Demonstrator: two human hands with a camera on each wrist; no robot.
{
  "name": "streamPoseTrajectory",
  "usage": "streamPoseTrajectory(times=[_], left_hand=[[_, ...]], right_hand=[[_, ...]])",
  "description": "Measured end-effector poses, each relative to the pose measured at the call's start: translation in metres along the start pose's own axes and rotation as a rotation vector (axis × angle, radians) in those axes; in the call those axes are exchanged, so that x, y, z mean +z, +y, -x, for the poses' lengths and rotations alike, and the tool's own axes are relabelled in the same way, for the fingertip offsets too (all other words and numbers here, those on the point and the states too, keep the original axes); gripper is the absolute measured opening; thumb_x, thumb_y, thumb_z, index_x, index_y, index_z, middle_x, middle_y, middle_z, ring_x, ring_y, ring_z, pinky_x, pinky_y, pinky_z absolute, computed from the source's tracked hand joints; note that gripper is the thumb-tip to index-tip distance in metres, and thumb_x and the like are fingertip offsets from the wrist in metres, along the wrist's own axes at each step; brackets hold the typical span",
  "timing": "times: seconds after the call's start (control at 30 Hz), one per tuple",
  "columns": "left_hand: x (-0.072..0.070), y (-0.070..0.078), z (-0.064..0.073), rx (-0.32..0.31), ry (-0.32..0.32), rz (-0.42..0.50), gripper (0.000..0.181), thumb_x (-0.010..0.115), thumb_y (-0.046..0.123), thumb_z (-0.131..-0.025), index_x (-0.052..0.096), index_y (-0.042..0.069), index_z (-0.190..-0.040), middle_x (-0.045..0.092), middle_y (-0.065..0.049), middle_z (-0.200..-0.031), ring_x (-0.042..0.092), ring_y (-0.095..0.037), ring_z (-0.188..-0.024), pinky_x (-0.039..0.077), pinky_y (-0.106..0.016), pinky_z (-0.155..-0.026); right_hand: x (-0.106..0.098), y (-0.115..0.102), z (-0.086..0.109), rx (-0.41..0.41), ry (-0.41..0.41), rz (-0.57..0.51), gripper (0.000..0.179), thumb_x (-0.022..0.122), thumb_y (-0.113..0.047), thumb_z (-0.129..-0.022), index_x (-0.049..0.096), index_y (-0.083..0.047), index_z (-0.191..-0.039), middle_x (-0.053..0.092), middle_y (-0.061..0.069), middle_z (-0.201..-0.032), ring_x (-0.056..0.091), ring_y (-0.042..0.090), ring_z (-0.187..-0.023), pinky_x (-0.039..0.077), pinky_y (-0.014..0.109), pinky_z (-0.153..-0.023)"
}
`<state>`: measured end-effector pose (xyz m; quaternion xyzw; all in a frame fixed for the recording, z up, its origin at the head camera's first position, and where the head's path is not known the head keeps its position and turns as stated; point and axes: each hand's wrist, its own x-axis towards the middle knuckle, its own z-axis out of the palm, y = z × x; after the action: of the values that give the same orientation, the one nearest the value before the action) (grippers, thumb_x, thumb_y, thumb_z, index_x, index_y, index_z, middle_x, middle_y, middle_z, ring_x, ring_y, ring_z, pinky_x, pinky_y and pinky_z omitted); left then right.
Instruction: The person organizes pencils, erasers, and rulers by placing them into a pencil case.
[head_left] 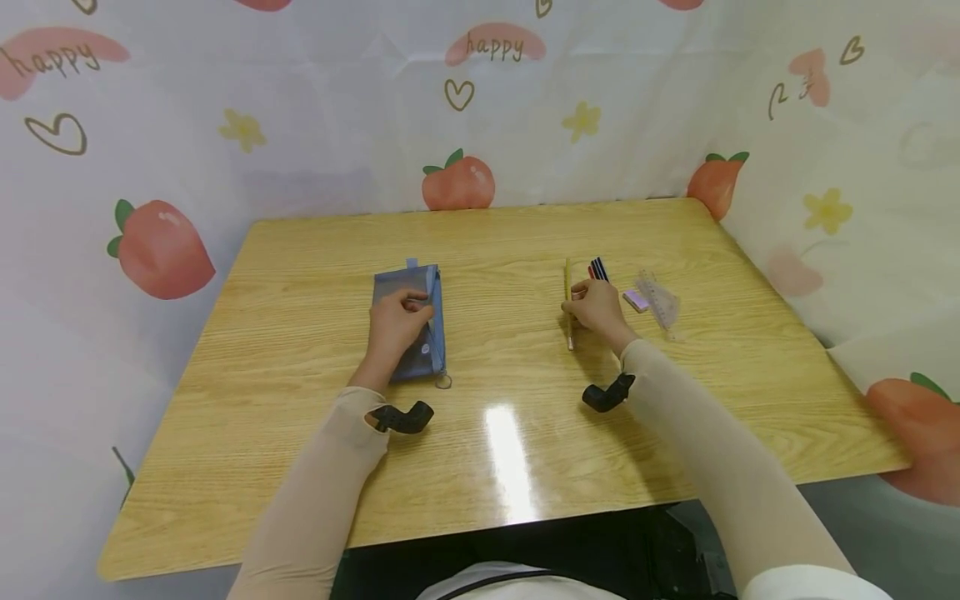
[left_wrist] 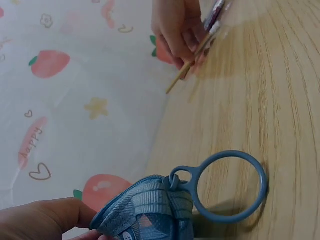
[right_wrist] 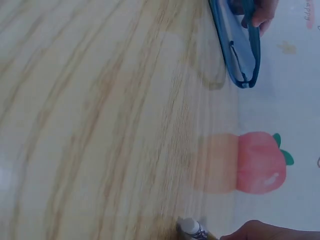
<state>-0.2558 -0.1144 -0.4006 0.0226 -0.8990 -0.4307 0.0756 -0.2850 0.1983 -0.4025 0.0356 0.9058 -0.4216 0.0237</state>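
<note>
Carefully, we want to lift the pencil [head_left: 567, 279], which lies right of centre in the head view, by a firm pinch near its middle. The fingers of our right hand [head_left: 597, 307] are clamped on its shaft, with the white-tipped end pointing toward the bottom of the frame. Whether it is fully clear of the counter [head_left: 495, 292] we cannot tell, so we should raise it level before turning it, and avoid brushing the pens [head_left: 597, 269], eraser [head_left: 636, 301] or clear ruler [head_left: 662, 302] to its right.

Left of centre, the fingers of our left hand [head_left: 397, 325] are pinched on the edge of the blue pouch [head_left: 408, 364]. Its mouth appears to gape in the upper right of the right wrist view. Soft fabric like this will probably fold if we tug, so we should hold just the edge, lightly, and leave the ring [left_wrist: 230, 218] off to the side.
</note>
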Motion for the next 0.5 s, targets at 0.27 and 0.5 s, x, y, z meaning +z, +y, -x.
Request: streamPoseTrajectory(times=[0.27,0.5], left_hand=[[0.005,0.003,0.001,-0.011,0.008,0.100,0.026,0.064,0.017,-0.077,0.065,0.010,-0.102,0.063,-0.006,-0.084,0.061,-0.018,-0.056,0.052,-0.026,-0.043],[0.009,0.007,0.003,-0.015,0.004,0.141,0.026,0.063,0.016,-0.078,0.065,0.009,-0.103,0.064,-0.008,-0.084,0.061,-0.018,-0.050,0.053,-0.026,-0.043]], right_hand=[[0.010,-0.001,-0.003,0.082,0.021,-0.197,0.034,0.060,-0.009,-0.080,0.058,0.001,-0.113,0.060,0.015,-0.099,0.061,0.021,-0.072,0.056,0.026,-0.060],[0.019,-0.006,-0.001,0.140,0.010,-0.346,0.034,0.059,-0.009,-0.082,0.058,-0.001,-0.115,0.059,0.013,-0.096,0.059,0.014,-0.069,0.056,0.026,-0.062]])
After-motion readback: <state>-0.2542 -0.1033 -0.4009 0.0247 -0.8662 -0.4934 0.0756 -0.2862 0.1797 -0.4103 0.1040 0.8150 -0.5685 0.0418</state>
